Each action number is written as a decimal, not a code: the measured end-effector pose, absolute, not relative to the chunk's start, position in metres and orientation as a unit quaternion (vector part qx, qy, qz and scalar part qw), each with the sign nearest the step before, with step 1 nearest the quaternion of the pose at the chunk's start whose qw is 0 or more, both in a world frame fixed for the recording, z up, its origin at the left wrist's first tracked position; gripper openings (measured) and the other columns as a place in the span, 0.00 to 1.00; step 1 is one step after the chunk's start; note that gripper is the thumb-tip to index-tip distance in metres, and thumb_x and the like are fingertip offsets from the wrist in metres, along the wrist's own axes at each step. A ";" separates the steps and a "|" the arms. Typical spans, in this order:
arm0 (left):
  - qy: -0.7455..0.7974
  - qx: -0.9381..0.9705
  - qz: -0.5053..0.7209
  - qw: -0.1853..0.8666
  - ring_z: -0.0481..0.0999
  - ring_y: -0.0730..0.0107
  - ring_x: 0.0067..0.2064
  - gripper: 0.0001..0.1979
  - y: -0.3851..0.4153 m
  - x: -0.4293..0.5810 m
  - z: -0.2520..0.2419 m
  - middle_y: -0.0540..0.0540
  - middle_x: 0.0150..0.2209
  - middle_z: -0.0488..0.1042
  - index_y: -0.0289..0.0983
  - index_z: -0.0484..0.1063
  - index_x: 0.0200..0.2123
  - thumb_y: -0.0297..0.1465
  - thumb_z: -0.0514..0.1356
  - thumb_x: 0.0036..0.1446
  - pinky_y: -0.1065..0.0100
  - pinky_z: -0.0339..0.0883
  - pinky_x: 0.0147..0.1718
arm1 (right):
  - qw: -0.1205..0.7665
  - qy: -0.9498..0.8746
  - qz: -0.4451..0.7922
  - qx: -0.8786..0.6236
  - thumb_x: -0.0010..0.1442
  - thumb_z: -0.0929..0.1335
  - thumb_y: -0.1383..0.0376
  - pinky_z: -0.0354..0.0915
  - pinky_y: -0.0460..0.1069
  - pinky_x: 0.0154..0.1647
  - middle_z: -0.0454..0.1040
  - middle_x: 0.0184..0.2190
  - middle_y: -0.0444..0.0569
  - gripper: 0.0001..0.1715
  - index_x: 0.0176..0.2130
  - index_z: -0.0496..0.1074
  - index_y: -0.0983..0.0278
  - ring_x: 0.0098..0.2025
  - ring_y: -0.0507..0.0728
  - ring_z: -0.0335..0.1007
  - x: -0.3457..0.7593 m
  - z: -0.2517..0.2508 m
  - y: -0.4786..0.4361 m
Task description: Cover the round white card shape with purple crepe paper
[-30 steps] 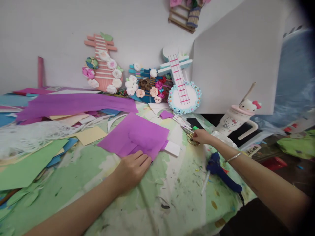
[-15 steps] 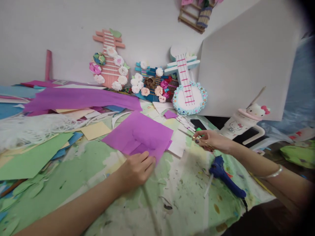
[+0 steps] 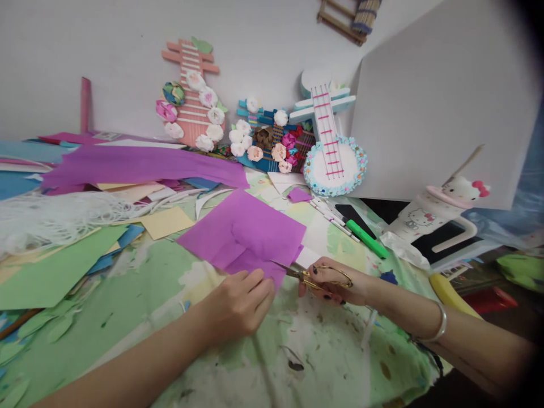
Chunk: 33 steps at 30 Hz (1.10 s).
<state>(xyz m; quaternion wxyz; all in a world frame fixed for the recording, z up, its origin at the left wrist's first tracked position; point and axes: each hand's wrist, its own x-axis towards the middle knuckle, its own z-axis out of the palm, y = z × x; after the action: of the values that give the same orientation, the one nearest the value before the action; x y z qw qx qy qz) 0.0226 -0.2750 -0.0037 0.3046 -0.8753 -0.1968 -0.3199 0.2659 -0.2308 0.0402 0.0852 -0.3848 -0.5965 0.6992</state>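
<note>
A square of purple paper (image 3: 263,221) lies slightly raised on the green-patterned tablecloth (image 3: 204,351). My left hand (image 3: 244,300) is closed on its near corner, with the fingertips turned down and partly hidden. In my right hand (image 3: 329,283) is a pair of gold-handled scissors (image 3: 304,276), the fingers in and around the loops. The blades point left and reach over the right edge of the paper, close to my left fingers. Whether they touch the paper I cannot tell. Behind my right wrist, the blue glue gun (image 3: 389,276) is mostly hidden.
Decorated craft instruments (image 3: 334,161) lean against the wall at the back. Paper sheets (image 3: 76,272) and white string (image 3: 72,221) cover the left side. A green marker (image 3: 366,239) lies near a lidded cup (image 3: 425,212) on the right. A long purple strip (image 3: 148,167) lies behind.
My right hand has moved left and toward me with the scissors, from beside the green marker to the purple paper's edge. My left hand stays on the paper. The view has shifted slightly.
</note>
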 end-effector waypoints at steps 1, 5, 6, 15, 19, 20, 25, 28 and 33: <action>-0.193 -0.875 -0.324 0.304 0.72 0.66 0.28 0.06 -0.275 0.023 -0.004 0.44 0.25 0.72 0.30 0.70 0.27 0.19 0.57 0.55 0.66 0.65 0.23 | 0.086 -0.594 0.704 -0.380 0.51 0.67 0.46 0.47 0.42 0.12 0.59 0.15 0.39 0.29 0.32 0.75 0.71 0.14 0.44 0.48 0.264 0.039 -0.230; -0.190 -0.871 -0.340 0.300 0.72 0.65 0.28 0.04 -0.274 0.023 -0.004 0.43 0.26 0.72 0.28 0.70 0.28 0.18 0.58 0.54 0.65 0.64 0.22 | 0.074 -0.584 0.704 -0.398 0.49 0.68 0.44 0.45 0.42 0.10 0.58 0.13 0.38 0.32 0.32 0.75 0.73 0.13 0.45 0.48 0.259 0.035 -0.228; -0.191 -0.871 -0.340 0.298 0.72 0.64 0.28 0.03 -0.274 0.023 -0.004 0.43 0.26 0.72 0.28 0.71 0.28 0.18 0.58 0.53 0.65 0.64 0.22 | 0.072 -0.583 0.700 -0.406 0.49 0.68 0.44 0.44 0.42 0.09 0.58 0.13 0.38 0.33 0.32 0.75 0.73 0.12 0.44 0.48 0.258 0.034 -0.228; -0.187 -0.879 -0.339 0.279 0.72 0.61 0.27 0.03 -0.276 0.021 -0.003 0.40 0.26 0.74 0.26 0.72 0.28 0.19 0.59 0.51 0.64 0.64 0.20 | 0.083 -0.554 0.701 -0.442 0.48 0.69 0.45 0.40 0.40 0.07 0.55 0.12 0.35 0.29 0.31 0.73 0.71 0.10 0.43 0.44 0.254 0.028 -0.237; -0.186 -0.877 -0.348 0.273 0.73 0.61 0.28 0.03 -0.278 0.023 -0.003 0.40 0.27 0.74 0.27 0.72 0.28 0.19 0.58 0.51 0.64 0.64 0.21 | 0.120 -0.535 0.719 -0.427 0.43 0.71 0.42 0.41 0.42 0.07 0.56 0.11 0.36 0.30 0.23 0.69 0.69 0.10 0.43 0.43 0.248 0.027 -0.242; -0.186 -0.877 -0.349 0.272 0.72 0.61 0.28 0.03 -0.279 0.024 -0.003 0.40 0.27 0.74 0.27 0.72 0.28 0.19 0.58 0.51 0.64 0.65 0.21 | 0.126 -0.536 0.720 -0.422 0.43 0.70 0.42 0.41 0.42 0.07 0.56 0.11 0.36 0.31 0.21 0.68 0.68 0.10 0.43 0.43 0.246 0.026 -0.243; -0.194 -0.876 -0.344 0.278 0.71 0.63 0.27 0.04 -0.283 0.026 -0.002 0.39 0.28 0.74 0.27 0.72 0.28 0.21 0.57 0.52 0.64 0.62 0.20 | 0.116 -0.539 0.730 -0.404 0.46 0.69 0.42 0.43 0.42 0.08 0.57 0.12 0.37 0.31 0.26 0.71 0.69 0.10 0.43 0.44 0.242 0.026 -0.245; -0.197 -0.872 -0.347 0.283 0.71 0.64 0.28 0.03 -0.283 0.025 0.000 0.40 0.28 0.74 0.28 0.72 0.29 0.21 0.59 0.52 0.64 0.63 0.21 | 0.110 -0.521 0.747 -0.397 0.48 0.69 0.43 0.41 0.41 0.08 0.58 0.12 0.37 0.30 0.28 0.72 0.70 0.10 0.42 0.43 0.245 0.027 -0.245; -0.193 -0.869 -0.361 0.280 0.71 0.63 0.29 0.04 -0.284 0.022 0.001 0.40 0.29 0.74 0.27 0.73 0.30 0.22 0.57 0.53 0.64 0.64 0.22 | 0.118 -0.511 0.765 -0.373 0.51 0.69 0.47 0.43 0.42 0.09 0.58 0.13 0.37 0.25 0.26 0.69 0.68 0.11 0.43 0.45 0.249 0.027 -0.247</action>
<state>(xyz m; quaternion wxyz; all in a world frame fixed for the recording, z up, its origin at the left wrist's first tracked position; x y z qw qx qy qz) 0.0221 -0.2845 0.0012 0.2796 -0.8687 -0.1925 -0.3608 0.2486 -0.2475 0.0270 0.1183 -0.3727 -0.5111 0.7655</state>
